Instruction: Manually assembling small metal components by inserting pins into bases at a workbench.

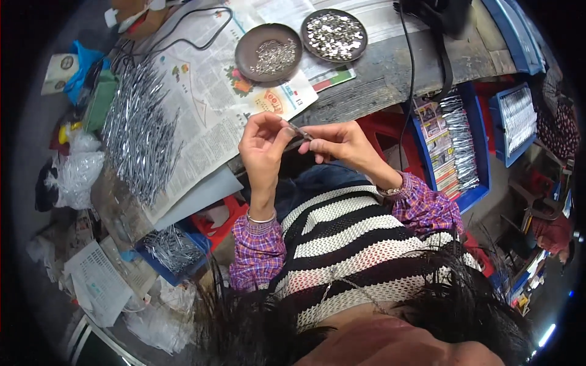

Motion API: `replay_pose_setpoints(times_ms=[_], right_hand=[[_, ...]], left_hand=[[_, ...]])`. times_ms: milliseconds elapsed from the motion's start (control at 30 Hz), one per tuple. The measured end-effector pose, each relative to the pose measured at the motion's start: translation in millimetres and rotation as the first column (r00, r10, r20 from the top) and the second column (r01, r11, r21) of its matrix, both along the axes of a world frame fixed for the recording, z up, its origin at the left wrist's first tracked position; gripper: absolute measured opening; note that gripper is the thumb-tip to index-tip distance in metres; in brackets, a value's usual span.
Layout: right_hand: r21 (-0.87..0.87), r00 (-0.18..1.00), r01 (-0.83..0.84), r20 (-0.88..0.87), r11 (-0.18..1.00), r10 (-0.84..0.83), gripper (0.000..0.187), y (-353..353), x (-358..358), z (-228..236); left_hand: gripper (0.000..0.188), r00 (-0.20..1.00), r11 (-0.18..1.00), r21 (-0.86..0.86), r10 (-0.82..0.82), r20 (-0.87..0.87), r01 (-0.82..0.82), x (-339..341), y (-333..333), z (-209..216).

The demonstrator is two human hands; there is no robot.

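Above my lap, at the table's near edge, both hands meet over a slim, dark-silver metal piece [300, 132]. My left hand [264, 146] pinches its upper left end between thumb and fingertips. At its lower right end, my right hand [342, 145] grips it with thumb and fingers, which hide part of it. Its exact kind is too small to make out. Beyond my hands stand a brown round dish [251, 44] of small silver parts [273, 57] and a dark dish [334, 59] of shiny flat discs [332, 35]. Both dishes are apart from my hands.
Newspaper [210, 113] covers the table; a heap of long silver metal pieces [139, 131] lies at its left. Blue bins [475, 198] with similar pieces stand at right, and another blue bin [177, 277] at lower left. A black cable [410, 67] crosses the table edge.
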State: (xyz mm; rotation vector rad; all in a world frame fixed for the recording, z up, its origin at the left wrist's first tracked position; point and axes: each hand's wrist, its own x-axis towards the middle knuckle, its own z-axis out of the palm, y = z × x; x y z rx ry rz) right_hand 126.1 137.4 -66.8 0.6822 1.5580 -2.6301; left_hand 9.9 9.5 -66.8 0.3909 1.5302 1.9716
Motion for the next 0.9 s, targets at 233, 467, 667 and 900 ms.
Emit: replay_pose_setpoints(times_ms=[233,467,667,900], right_hand=[[-0.161,0.999,-0.039,-0.027,0.986,0.035,0.030,13,2,3],[-0.176,0.998,-0.068,0.001,0.982,0.069,0.032,15,0,1],[-0.221,0.991,-0.107,-0.101,0.969,0.086,0.031,11,0,3],[0.159,0.984,-0.024,-0.173,0.987,0.052,0.028,20,-6,10]], left_hand=[[0.017,0.998,0.998,-0.040,-0.046,0.034,0.047,-1,8,6],[0.007,0.996,0.964,-0.256,-0.084,-0.039,0.071,-2,8,14],[0.005,0.980,0.982,-0.145,-0.145,-0.139,0.124,-6,4,16],[0.011,0.992,0.985,0.161,-0.073,0.107,0.055,-11,-4,22]])
